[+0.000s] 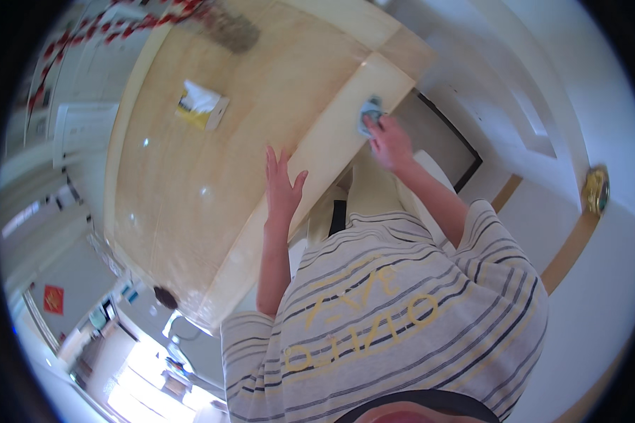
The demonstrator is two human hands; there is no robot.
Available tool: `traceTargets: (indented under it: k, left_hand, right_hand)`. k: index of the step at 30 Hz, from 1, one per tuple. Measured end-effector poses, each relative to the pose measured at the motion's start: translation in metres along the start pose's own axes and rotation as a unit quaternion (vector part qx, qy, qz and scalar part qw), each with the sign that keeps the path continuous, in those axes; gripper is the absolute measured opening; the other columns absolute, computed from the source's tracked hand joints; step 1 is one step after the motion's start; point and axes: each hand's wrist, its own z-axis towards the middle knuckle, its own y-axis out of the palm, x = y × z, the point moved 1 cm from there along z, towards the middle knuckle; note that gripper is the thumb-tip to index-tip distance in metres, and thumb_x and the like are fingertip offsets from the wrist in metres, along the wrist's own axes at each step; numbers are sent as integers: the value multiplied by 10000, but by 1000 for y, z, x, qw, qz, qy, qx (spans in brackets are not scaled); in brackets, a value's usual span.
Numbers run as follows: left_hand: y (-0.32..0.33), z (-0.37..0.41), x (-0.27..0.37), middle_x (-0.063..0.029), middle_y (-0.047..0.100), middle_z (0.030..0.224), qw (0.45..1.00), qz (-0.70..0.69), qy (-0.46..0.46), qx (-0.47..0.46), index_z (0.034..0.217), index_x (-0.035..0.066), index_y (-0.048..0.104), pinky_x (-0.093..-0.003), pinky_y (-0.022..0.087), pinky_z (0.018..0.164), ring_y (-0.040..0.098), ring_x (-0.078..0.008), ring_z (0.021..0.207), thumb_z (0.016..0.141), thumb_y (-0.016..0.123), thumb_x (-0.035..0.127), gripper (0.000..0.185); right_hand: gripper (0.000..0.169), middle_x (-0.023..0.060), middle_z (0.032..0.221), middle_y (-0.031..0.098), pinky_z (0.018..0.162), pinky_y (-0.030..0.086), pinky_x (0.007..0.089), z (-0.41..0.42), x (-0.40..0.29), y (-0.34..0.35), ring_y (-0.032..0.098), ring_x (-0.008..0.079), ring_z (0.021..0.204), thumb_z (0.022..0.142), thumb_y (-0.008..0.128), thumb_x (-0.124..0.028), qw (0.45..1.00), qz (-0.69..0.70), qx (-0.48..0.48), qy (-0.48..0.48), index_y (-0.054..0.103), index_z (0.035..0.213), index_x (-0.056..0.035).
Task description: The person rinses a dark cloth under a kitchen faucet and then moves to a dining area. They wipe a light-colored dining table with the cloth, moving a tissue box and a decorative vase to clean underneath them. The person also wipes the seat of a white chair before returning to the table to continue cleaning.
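Observation:
My right hand [391,143] grips a crumpled blue-grey cloth [371,113], pressed onto the pale border of a glossy stone-like tabletop [233,153] close to its right corner. Over the table's near border is my left hand [284,182], its fingers spread and nothing in them. Whether the left palm touches the surface I cannot tell. Farther in on the tabletop stands a yellow and white tissue box [203,108], with a white tissue sticking out of its top.
At the table's far side is a blurred grey vase-like object [233,31] beside a branch of red berries [111,29]. A small dark brown object [165,297] sits at the left edge. White chairs [87,127] stand beyond the table. A wall rises to my right.

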Motion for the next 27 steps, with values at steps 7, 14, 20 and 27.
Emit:
traceTargets:
  k: [7,14,20,27]
  left_hand:
    - [-21,-81,-40,-260,184,1482,984,6,-163,69,1386,26,349,-440,297,1073,232,-396,1361,843,657,256,665]
    - [-18,-153,-53,-269,173,1482,931,4,-333,149,1394,23,333,-443,292,1078,228,-410,1357,829,670,258,699]
    - [0,-273,-111,-298,159,1474,859,50,-469,201,1408,13,296,-467,249,1095,217,-442,1352,786,709,295,798]
    - [-34,-348,-208,-284,152,1483,806,72,-566,161,1423,16,262,-492,258,1088,201,-416,1370,742,748,352,902]
  right_hand:
    - [512,168,1184,505,947,395,461,50,-28,21,472,354,1130,699,663,-74,990,56,15,-132,576,1202,-116]
    - [478,149,1336,454,1054,310,484,1,-175,90,394,343,1263,759,615,-166,837,174,-183,-486,557,1233,-140]
    - [479,127,1386,419,1081,252,519,29,-212,105,348,331,1307,805,577,-196,907,41,-121,-400,525,1281,-180]
    - [487,124,1421,382,1095,233,511,-59,-302,131,325,319,1328,815,574,-194,829,72,-178,-525,509,1297,-176]
